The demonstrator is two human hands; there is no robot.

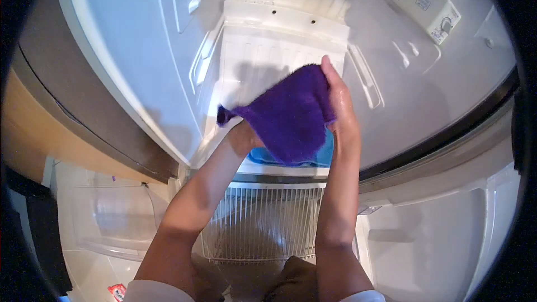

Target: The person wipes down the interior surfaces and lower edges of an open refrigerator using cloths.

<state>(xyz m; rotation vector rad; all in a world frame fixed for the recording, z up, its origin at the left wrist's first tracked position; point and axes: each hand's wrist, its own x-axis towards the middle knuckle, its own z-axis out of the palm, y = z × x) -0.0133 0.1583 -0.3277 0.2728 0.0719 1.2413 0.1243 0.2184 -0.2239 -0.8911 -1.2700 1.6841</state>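
Observation:
A fuzzy purple cloth point(293, 114) is held up between my two hands inside the fridge, with one twisted corner sticking out to the left. My right hand point(342, 103) grips its right edge; the fingertips pass behind the fabric. Under the left part of the cloth is my left hand point(249, 134), holding it from below, its fingers mostly hidden. Beneath the cloth, a blue item point(265, 157), perhaps another cloth, lies near the front edge of the fridge floor; most of it is covered from view.
White fridge walls point(442, 112) with moulded shelf ridges surround my hands. A control box point(425, 5) with a dial sits at upper right. A white wire rack point(263, 223) stands below the opening. A clear plastic bin point(120, 218) and a red packet point(117, 291) lie at lower left.

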